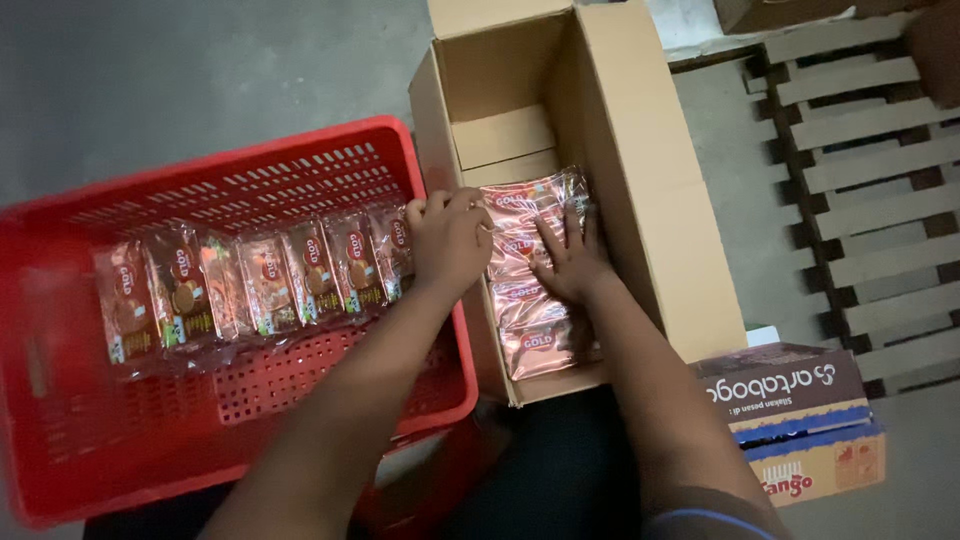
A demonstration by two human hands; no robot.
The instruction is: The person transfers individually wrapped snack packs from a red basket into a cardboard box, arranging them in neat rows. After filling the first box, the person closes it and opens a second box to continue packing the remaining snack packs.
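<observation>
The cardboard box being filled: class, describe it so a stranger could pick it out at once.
Start at the red crate on the left. Immediately to its right stands the open cardboard box, flaps raised. Unlike the smaller printed box lower right, it is plain brown, and both hands, left hand and right hand, press pink packets inside.

Shiny pink snack packets (528, 280) lie stacked flat inside the open cardboard box (640, 200).
</observation>
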